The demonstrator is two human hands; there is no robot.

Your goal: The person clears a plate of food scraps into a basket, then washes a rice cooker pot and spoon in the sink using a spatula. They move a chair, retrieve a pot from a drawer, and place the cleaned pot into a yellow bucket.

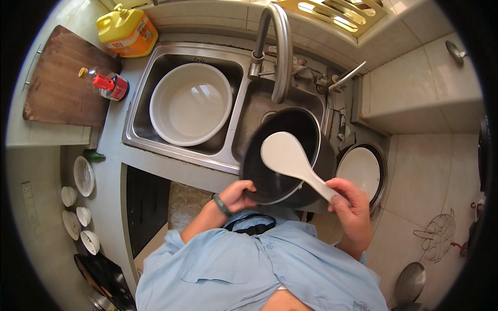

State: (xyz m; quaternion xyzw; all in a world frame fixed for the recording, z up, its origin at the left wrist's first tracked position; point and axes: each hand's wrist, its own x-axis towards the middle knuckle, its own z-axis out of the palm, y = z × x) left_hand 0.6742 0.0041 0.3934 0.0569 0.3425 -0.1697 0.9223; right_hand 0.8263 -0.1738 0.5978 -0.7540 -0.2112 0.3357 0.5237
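My left hand grips the near left rim of a dark cooking pot with a pale edge. The pot is tilted over the front of the right sink basin, and its dark inside faces up. In my right hand is a white rice paddle, held by its handle. The paddle's broad head is in front of the pot's opening; whether it touches the pot I cannot tell. A curved metal faucet arches above the basin, its spout just beyond the pot.
A large white basin sits in the left sink basin. Left of it are a red-labelled bottle, a yellow jug and a wooden cutting board. Several bowls line the left counter. On the right stands a white bowl.
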